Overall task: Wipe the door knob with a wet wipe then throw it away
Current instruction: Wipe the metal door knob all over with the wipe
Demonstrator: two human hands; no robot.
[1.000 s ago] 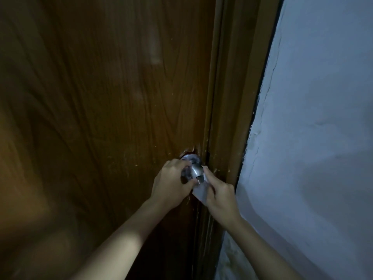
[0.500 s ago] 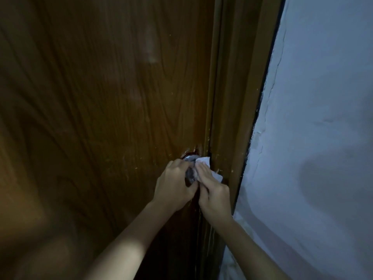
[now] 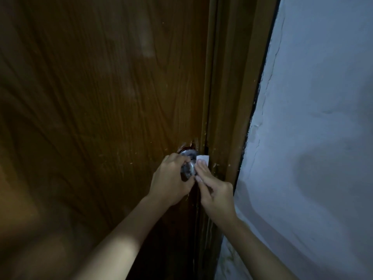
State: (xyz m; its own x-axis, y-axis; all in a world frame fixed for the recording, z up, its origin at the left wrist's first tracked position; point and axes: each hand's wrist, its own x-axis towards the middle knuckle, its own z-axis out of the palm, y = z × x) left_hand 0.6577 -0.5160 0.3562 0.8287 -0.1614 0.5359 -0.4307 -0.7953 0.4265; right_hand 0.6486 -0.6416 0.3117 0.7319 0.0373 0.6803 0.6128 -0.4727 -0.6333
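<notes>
— Two hands at the door knob?
— Yes. Left hand grip curls around it; right hand grip presses the wet wipe at its three o'clock side.

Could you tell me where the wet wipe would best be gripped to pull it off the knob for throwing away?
Probably by its free white corner, the wet wipe sticking up past the right hand, pinched from the right, frame side. The rest is pressed flat under the fingers against the door knob, which the left hand grips on the other side.
</notes>
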